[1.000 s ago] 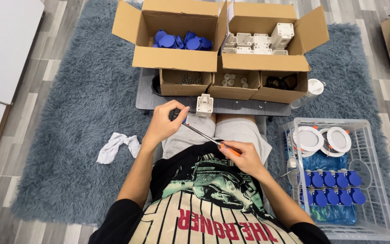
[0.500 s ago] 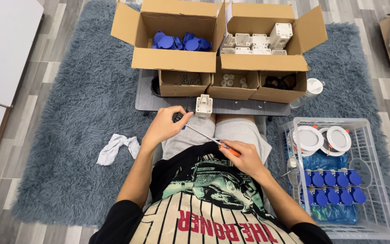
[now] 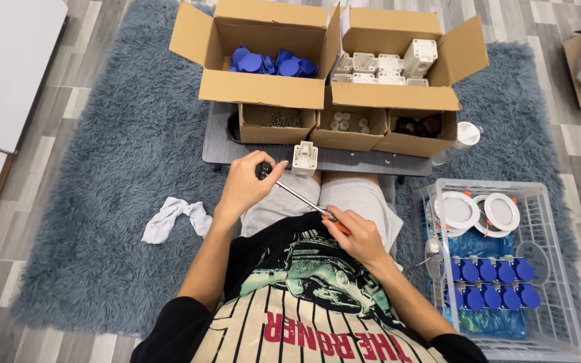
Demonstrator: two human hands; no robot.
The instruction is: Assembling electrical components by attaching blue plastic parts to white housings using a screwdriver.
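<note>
**Screwdriver meeting a small dark part at the tray's near edge**

You are seated on a shaggy grey-blue rug (image 3: 102, 202), looking down at your lap. Your left hand (image 3: 247, 185) is clenched round a small dark part (image 3: 263, 169), pinched at the fingertips just over the near edge of a low grey tray table (image 3: 220, 144). Your right hand (image 3: 358, 235) grips the orange handle of a screwdriver (image 3: 304, 200), whose thin metal shaft runs up and left to meet that part.

The part looks light, rigid and small enough to slip, so a firm pinch on its sides seems wise, keeping the face clear for the tip. The screwdriver looks stiff and light; the handle is the place to hold it.

A white plastic socket housing (image 3: 304, 158) stands upright on the tray's near edge, just beside your left hand. Along the far edge sit small cardboard boxes, one holding screws (image 3: 278, 121). Behind them, two large boxes hold blue round caps (image 3: 270, 64) and more white housings (image 3: 381, 66). A white cloth (image 3: 173, 218) lies on the rug to your left. A clear plastic crate (image 3: 559, 296) to your right holds blue-capped pieces and round white light fittings (image 3: 479, 210).
</note>
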